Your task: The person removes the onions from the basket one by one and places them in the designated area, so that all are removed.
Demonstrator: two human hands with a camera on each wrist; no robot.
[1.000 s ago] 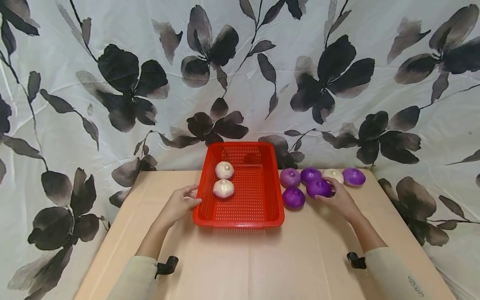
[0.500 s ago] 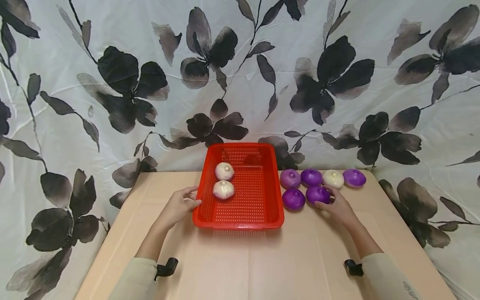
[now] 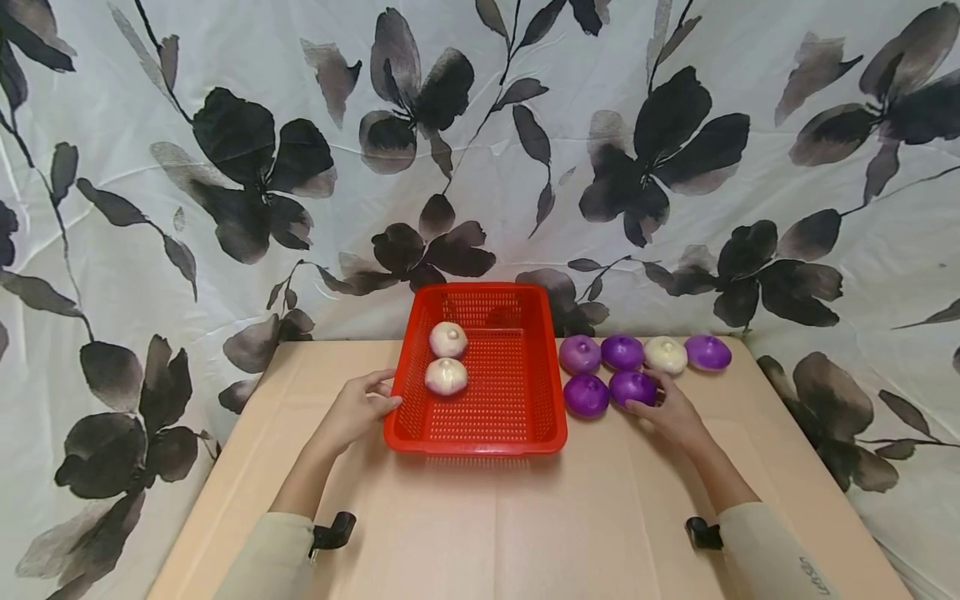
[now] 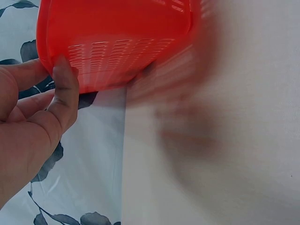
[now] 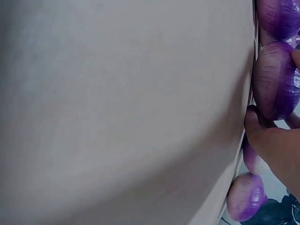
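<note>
My left hand [image 3: 363, 410] pinches the left rim of a red plastic basket [image 3: 480, 445], thumb and fingers on either side of the edge in the left wrist view. Inside the basket, two white onions [image 3: 447, 377] sit one in front of the other on the left side. At the right, my right hand [image 3: 675, 410] holds a purple onion [image 3: 632, 389] with fingers and thumb around its right side; the right wrist view shows this onion [image 5: 276, 82] between the fingers. Beside it on the left sits another purple onion [image 3: 587, 396].
Behind the held onion runs a row along the table's back edge: purple onions [image 3: 580, 355], a white onion [image 3: 666, 356] and a purple onion [image 3: 708, 353] at the right end. A floral cloth [image 3: 540, 167] hangs behind the light wooden table [image 3: 495, 525].
My right hand has brought the purple onion slightly down and left, beside the other front purple onion. The white onion behind it shows more fully. My left hand stays on the basket.
</note>
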